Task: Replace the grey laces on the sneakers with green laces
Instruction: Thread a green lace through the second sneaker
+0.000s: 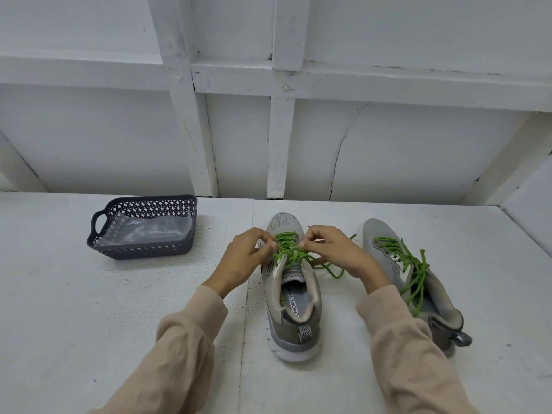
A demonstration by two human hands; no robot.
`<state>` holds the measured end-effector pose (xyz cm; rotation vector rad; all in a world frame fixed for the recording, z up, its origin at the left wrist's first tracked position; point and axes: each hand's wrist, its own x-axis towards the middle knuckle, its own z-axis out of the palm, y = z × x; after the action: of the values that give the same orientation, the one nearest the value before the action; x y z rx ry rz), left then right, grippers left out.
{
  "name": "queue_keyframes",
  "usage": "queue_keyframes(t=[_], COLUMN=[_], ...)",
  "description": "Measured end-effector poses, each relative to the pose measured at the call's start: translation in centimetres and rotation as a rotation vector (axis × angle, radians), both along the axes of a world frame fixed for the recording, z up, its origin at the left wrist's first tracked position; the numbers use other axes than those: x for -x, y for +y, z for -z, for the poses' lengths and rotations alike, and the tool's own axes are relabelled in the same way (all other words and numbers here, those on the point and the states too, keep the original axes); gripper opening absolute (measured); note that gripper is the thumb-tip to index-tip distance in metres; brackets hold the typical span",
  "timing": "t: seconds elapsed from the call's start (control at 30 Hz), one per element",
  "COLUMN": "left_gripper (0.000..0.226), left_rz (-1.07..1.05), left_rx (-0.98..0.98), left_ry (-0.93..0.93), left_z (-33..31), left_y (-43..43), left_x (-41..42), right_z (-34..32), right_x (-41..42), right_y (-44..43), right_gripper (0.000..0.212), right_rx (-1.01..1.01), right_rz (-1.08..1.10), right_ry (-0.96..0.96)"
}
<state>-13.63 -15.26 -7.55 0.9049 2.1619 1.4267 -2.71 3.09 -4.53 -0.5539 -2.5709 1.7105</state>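
**While left hand (242,258) and right hand (334,252) pinch a bright green round cord lace (288,249), two sneakers stand threaded**

Where the two hands meet, each has its fingers curled, with thumb and fingertips nipped onto a strand of that lace. They work just above the top eyelets of a grey mesh sneaker with a white sole (294,318). The left hand pinches from the shoe's left side and the right hand from its right. Between them the lace crosses the shoe's throat in several rows and bunches at the tongue; whether a knot is formed there I cannot tell. One loose end trails to the right, under the right hand, and curls on the surface between the two shoes. Long beige fabric sleeves (191,324) cover both forearms down to the wrists.

This sneaker stands upright with its toe pointing away, and its heel, with a striped pull tab, is nearest the camera. To its right, not touching it, stands a second grey mesh sneaker (385,243), toe away and slightly angled. It is threaded with its own green lace (416,265), whose untied ends hang down over the collar and opening.

Both shoes rest on a white painted tabletop (119,324). Well to the left sits a dark grey perforated plastic basket with handles (143,253), holding a crumpled clear plastic bag (143,231). Behind everything rises a white panelled wall (119,144).
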Motion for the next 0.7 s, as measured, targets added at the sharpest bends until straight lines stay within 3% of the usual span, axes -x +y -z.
queue_keyframes(t=[0.23,0.37,0.5,0.7], left_gripper=[0.007,0.029,0.012,0.017], left_rz=[-0.002,0.057,0.065,0.09], left_rx=[-0.057,0.093,0.108,0.183], left_ry=[-0.011,0.132,0.08,0.119], left_z=[-0.3,-0.9,-1.6,-1.7], left_y=[-0.1,0.2,0.7,0.7], left_x=[-0.1,0.1,0.3,0.0], right_z=[-0.5,-0.9,-1.3,-0.9], right_x=[-0.3,-0.4,-0.3,-0.1], right_y=[-0.1,-0.5,-0.7,-0.7], right_gripper=[0.004,0.008,0.009,0.017], right_rx=[0.025,0.016,0.001,-0.08], right_rz=[0.003,-0.054,-0.038,-0.037], right_ry=[0.034,0.021,0.03,0.015])
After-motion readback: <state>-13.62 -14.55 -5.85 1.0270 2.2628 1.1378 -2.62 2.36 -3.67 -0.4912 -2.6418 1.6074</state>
